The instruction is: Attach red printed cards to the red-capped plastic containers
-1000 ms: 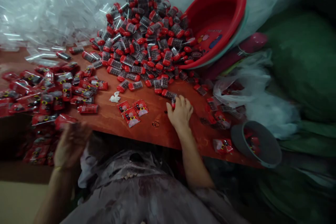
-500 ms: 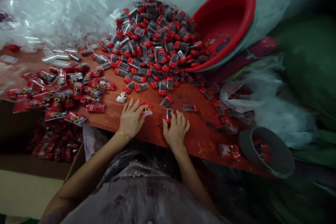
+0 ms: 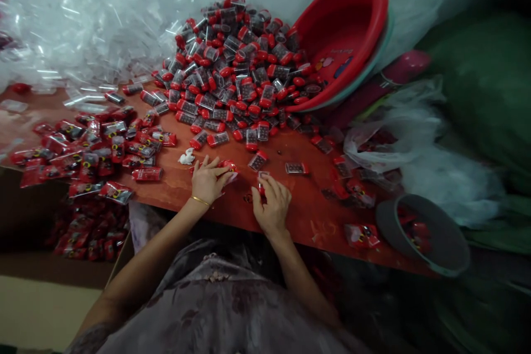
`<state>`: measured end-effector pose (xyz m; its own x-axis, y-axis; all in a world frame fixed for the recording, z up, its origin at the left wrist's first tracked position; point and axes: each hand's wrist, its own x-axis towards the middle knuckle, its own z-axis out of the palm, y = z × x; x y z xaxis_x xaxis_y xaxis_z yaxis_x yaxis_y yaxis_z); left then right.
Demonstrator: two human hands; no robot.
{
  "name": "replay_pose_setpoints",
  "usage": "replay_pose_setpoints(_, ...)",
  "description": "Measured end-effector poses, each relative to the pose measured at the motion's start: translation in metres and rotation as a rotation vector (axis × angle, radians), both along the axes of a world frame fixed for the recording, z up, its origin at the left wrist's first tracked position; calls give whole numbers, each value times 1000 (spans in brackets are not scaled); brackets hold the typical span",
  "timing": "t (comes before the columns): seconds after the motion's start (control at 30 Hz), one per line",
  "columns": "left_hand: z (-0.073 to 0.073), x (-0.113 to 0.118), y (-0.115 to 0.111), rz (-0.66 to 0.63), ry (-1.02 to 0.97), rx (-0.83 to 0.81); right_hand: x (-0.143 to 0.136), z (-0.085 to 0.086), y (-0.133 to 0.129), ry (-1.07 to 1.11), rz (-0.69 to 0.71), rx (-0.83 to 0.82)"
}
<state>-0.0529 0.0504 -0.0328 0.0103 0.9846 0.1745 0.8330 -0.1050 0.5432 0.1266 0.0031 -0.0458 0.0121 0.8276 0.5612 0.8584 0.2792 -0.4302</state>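
1. Head view, left hand [image 3: 207,180]: palm down over the table [image 3: 307,210], thumb and fingertips at a red packet [image 3: 229,166]; whether they pinch it cannot be told.
2. Head view, right hand [image 3: 271,204]: fingers bent over a red-capped tube [image 3: 261,181] near the table's front edge; their grip is hidden.
3. Head view, surroundings: tube heap [image 3: 232,77] beyond both hands, partly in front of the red basin [image 3: 346,22]; wrapped packs [image 3: 95,149] to the left.
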Motion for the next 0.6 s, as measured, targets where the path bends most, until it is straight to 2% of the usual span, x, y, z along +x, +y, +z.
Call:
replay_pose_setpoints(0.07, 7, 0, -2, 25, -83, -9, -10, 10, 6, 165, 63, -72)
replay_pose_setpoints(0.2, 19, 1, -8, 12, -207, 47, -33, 21, 24, 527, 226, -323)
replay_pose_setpoints(0.3, 22, 3, -13, 76, -413, 74, -42, 22, 31, 670, 273, -364)
replay_pose_setpoints(0.37, 22, 7, -15, 136, -697, -23, -42, 21, 29, 699, 223, -334)
replay_pose_setpoints(0.47, 24, 18, -17, 107, -1152, -301, -37, 20, 23, 654, 151, -307)
replay_pose_setpoints(0.53, 28, 28, -20, 107, -1347, -430, -35, 19, 18, 601, 125, -290)
replay_pose_setpoints(0.6, 34, 36, -24, 172, -1467, -501, -36, 17, 14, 562, 91, -273)
